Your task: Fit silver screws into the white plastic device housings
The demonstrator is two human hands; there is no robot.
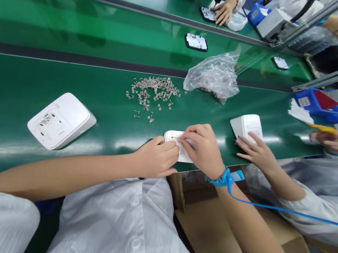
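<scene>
A white plastic piece [184,156] lies at the green bench's front edge, partly covered by both hands. My left hand [157,158] is at its left side, fingers curled together; whatever they hold is hidden. My right hand [202,146], with a blue strap on its wrist, reaches over the piece from the right, thumb and fingertips pinched above it. What is between those fingertips is too small to make out. Beyond the hands, small metal parts [155,89] are scattered in a loose pile. A larger white wedge-shaped housing [59,122] rests to the left.
A clear plastic bag [214,76] sits behind the pile. At the right, a co-worker's hand [258,151] touches another white housing [247,125]. Dark-framed devices [196,42] lie on the belt behind. A blue bin [328,105] stands at the far right, and an open cardboard box [206,232] is below the edge.
</scene>
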